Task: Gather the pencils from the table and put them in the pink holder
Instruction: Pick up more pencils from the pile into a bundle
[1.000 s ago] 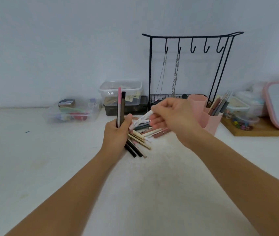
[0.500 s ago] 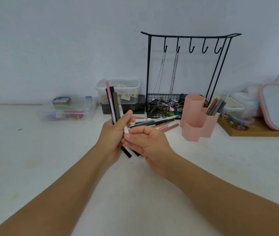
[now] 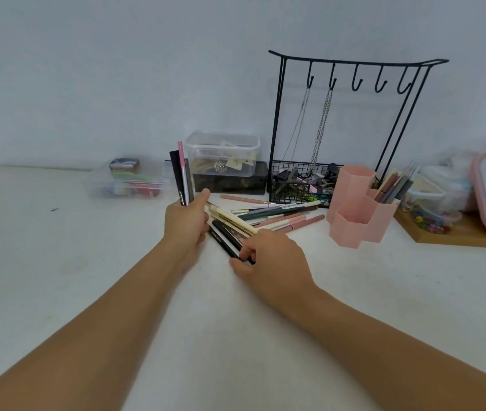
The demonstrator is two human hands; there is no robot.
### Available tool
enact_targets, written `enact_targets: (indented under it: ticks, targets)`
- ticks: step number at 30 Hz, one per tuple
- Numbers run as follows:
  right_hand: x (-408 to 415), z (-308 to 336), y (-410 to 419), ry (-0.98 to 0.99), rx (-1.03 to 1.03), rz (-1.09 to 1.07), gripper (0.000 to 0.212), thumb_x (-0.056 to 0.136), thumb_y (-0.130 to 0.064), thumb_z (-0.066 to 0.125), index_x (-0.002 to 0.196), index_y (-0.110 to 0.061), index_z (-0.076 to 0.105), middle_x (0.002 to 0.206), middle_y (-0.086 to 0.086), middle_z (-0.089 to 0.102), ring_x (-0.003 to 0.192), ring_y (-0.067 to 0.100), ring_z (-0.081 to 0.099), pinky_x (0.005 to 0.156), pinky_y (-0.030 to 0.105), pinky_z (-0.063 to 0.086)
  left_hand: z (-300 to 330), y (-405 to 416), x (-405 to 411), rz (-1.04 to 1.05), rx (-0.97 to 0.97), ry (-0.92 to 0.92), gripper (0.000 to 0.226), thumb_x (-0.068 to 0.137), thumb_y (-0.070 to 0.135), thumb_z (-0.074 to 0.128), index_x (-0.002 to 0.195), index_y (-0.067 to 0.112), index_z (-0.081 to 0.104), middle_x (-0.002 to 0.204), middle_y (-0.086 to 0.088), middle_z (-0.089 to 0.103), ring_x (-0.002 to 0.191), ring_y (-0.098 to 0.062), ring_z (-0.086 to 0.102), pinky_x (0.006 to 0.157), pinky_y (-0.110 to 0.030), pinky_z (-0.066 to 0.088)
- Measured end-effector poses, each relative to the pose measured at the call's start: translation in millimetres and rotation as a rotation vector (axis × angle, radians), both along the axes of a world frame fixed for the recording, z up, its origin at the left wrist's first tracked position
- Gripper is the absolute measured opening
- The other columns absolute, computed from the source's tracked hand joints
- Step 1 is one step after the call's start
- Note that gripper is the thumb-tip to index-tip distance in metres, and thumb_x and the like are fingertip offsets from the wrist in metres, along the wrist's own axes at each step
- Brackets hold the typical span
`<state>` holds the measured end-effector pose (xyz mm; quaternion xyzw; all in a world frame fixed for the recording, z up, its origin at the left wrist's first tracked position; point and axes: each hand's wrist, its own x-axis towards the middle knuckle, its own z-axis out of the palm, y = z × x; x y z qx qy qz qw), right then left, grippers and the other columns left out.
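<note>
Left hand grips an upright bundle of pencils while right hand pinches a black pencil from the pile; risk: bundle slipping loose, pile scattering

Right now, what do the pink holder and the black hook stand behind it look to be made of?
Pink holder: likely matte plastic, with smooth, uniform hexagonal walls and no shine. Black hook stand: looks like thin metal wire, dark coated, bent into hooks with a mesh basket at its base.
</note>
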<state>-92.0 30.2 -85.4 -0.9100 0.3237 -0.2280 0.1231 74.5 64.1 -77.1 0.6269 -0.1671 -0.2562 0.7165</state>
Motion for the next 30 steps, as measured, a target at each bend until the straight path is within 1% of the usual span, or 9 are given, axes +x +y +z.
enact_targets:
  ticks: [3,9,11,13,15,17,22,26,30]
  targets:
    - [0.2,-2.2,-2.7,-0.060,0.041,-0.022,0.024,0.085,-0.038,0.066,0.074,-0.018,0.071,0.071,-0.004,0.065,0.069,0.014,0.058,0.065,0.034,0.054,-2.9,-1.9,3.8,0.054,-0.011,0.019,0.035,0.094,0.035,0.068,0.072,0.020,0.045,0.048,0.006,0.034,0.044,-0.013,0.028,0.040,-0.023,0.021]
    - [0.9,1.0,-8.7,-0.467,0.317,-0.075,0.014,0.084,-0.028,0.075,0.074,-0.018,0.076,0.060,-0.005,0.069,0.057,0.013,0.063,0.057,0.025,0.054,-2.2,-2.8,3.9,0.085,-0.053,0.059,0.039,0.092,0.046,0.069,0.076,0.020,0.045,0.051,0.005,0.035,0.044,-0.011,0.028,0.040,-0.022,0.022]
    - [0.9,2.1,-10.0,-0.610,0.442,-0.109,0.012,0.084,-0.029,0.076,0.077,-0.019,0.077,0.062,-0.006,0.071,0.055,0.008,0.063,0.053,0.023,0.053,-1.8,-1.2,-1.4,0.021,-0.075,0.050,0.042,0.087,0.052,0.073,0.074,0.017,0.054,0.048,0.007,0.035,0.044,-0.010,0.028,0.041,-0.024,0.023]
    - [0.1,4.2,-10.0,-0.716,0.568,-0.093,0.011,0.086,-0.027,0.076,0.080,-0.017,0.077,0.062,-0.004,0.071,0.050,0.004,0.059,0.050,0.020,0.048,-0.4,0.5,-12.9,-0.113,-0.141,0.060,0.043,0.081,0.052,0.077,0.086,0.011,0.067,0.049,0.008,0.032,0.042,-0.008,0.026,0.039,-0.021,0.022]
    - [-0.6,6.9,-9.3,-0.809,0.691,-0.040,0.013,0.088,-0.020,0.075,0.083,-0.008,0.075,0.061,0.002,0.069,0.047,0.008,0.056,0.047,0.021,0.047,0.0,0.4,-25.9,-0.256,-0.210,0.112,0.045,0.073,0.050,0.079,0.093,0.011,0.068,0.049,0.009,0.028,0.041,-0.006,0.024,0.037,-0.019,0.020]
    - [-0.5,8.8,-8.1,-0.878,0.782,0.000,0.013,0.090,-0.015,0.073,0.086,-0.002,0.074,0.063,0.009,0.068,0.048,0.012,0.056,0.045,0.023,0.049,-1.6,-2.3,-36.0,-0.347,-0.224,0.126,0.040,0.069,0.046,0.082,0.084,0.014,0.062,0.049,0.009,0.030,0.041,-0.006,0.025,0.037,-0.018,0.018]
    - [2.1,7.3,-5.2,-0.897,0.859,0.056,0.012,0.094,-0.008,0.066,0.087,-0.001,0.072,0.071,0.016,0.073,0.054,0.016,0.062,0.050,0.027,0.055,-3.3,-4.8,-50.2,-0.401,-0.240,0.095,0.030,0.069,0.037,0.086,0.058,0.022,0.063,0.050,0.000,0.046,0.037,-0.011,0.037,0.040,-0.025,0.020]
    - [4.5,3.0,-3.5,-0.857,0.855,0.084,0.012,0.093,-0.010,0.068,0.082,-0.009,0.073,0.066,0.006,0.073,0.050,0.013,0.059,0.044,0.027,0.049,-1.6,-3.1,-51.3,-0.347,-0.232,0.089,0.041,0.072,0.037,0.088,0.059,0.021,0.053,0.048,-0.003,0.043,0.038,-0.018,0.035,0.045,-0.028,0.027]
    - [3.6,0.1,-1.6,-0.765,0.713,0.098,0.008,0.091,-0.016,0.072,0.087,-0.010,0.076,0.069,0.004,0.074,0.049,0.008,0.058,0.044,0.024,0.046,-2.0,-5.9,-50.3,-0.257,-0.182,0.056,0.035,0.088,0.024,0.076,0.063,0.015,0.053,0.052,-0.001,0.043,0.046,-0.018,0.040,0.040,-0.025,0.037]
